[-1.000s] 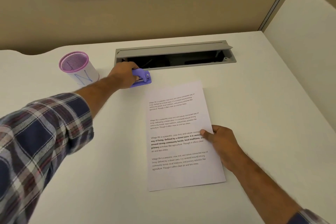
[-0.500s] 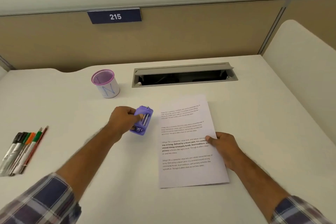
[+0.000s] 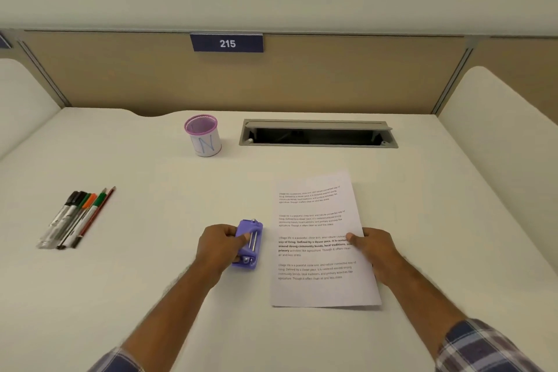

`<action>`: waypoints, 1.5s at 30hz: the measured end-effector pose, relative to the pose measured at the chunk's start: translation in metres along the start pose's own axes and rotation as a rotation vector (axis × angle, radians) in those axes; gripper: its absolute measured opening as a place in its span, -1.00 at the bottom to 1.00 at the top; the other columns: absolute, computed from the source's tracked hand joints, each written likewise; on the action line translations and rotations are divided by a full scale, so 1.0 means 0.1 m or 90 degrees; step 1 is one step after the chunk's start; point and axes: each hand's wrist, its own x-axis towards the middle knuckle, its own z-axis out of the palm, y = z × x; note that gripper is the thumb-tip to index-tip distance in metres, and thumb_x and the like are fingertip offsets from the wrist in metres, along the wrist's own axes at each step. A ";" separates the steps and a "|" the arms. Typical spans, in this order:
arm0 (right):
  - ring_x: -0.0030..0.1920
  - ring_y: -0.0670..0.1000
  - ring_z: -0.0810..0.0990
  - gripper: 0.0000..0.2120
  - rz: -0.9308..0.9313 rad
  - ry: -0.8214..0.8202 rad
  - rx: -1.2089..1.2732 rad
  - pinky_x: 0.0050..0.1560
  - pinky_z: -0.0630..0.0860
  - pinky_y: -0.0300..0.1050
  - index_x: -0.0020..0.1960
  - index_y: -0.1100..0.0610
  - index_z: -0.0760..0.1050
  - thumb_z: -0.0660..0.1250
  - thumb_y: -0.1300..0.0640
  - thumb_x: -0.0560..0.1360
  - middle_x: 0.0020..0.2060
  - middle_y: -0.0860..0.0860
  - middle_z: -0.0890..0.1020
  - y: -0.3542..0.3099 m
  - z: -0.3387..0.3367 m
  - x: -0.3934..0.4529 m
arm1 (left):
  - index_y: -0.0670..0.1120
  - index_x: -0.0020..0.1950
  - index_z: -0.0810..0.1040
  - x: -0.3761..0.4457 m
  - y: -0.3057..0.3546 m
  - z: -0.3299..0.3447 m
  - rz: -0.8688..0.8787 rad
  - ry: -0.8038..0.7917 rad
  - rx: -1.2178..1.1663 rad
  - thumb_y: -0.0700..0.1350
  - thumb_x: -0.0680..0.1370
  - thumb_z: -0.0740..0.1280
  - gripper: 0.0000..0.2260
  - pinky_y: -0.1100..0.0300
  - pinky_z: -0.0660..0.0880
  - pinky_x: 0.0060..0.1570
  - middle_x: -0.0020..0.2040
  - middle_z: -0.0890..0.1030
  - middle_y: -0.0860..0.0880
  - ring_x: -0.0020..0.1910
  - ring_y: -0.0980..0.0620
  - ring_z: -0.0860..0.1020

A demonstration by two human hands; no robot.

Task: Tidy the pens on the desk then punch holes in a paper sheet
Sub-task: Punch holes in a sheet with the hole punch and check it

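Observation:
My left hand (image 3: pixel 222 246) grips a purple hole punch (image 3: pixel 250 246) that rests on the white desk just left of a printed paper sheet (image 3: pixel 317 238). My right hand (image 3: pixel 374 246) holds the sheet's right edge, thumb on top of the page. Several pens and pencils (image 3: pixel 77 216) lie side by side at the far left of the desk. A white pen cup with a pink mesh rim (image 3: pixel 203 136) stands upright and looks empty near the back of the desk.
A grey cable tray with its lid open (image 3: pixel 317 133) is set into the desk (image 3: pixel 151 251) behind the sheet. A tan partition with a "215" plate (image 3: pixel 227 43) closes the back. White side panels stand at left and right.
My left hand has carried the hole punch from beside the cable tray toward me, down next to the sheet's left edge. The view has pulled back, showing the pens. My right hand stays on the sheet.

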 end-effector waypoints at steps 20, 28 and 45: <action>-0.20 0.17 0.68 -0.96 0.027 -0.005 0.135 -0.22 0.62 0.00 -0.10 0.23 0.62 0.40 0.32 0.47 -0.16 0.16 0.71 0.29 0.05 -0.35 | -0.17 0.21 0.57 -0.03 -0.15 0.00 -0.035 0.027 0.002 0.02 0.49 0.48 -0.61 -0.10 0.58 0.16 0.09 0.65 -0.13 0.08 -0.17 0.62; -0.24 0.16 0.67 -0.94 0.033 0.009 0.120 -0.19 0.63 0.04 -0.16 0.20 0.62 0.42 0.32 0.46 -0.19 0.15 0.71 0.31 0.18 -0.35 | -0.28 -0.09 0.60 -0.04 -0.17 0.00 -0.022 0.021 -0.011 -0.06 0.49 0.49 -0.73 -0.22 0.57 0.11 -0.17 0.63 -0.22 -0.22 -0.10 0.55; -0.22 0.18 0.67 -0.96 0.039 -0.001 0.089 -0.10 0.63 0.11 -0.15 0.23 0.62 0.42 0.33 0.45 -0.19 0.17 0.71 0.29 0.24 -0.32 | -0.22 -0.06 0.67 -0.08 -0.07 0.10 -0.033 -0.014 0.002 -0.06 0.48 0.51 -0.77 -0.12 0.61 0.07 -0.08 0.71 -0.20 -0.02 -0.25 0.67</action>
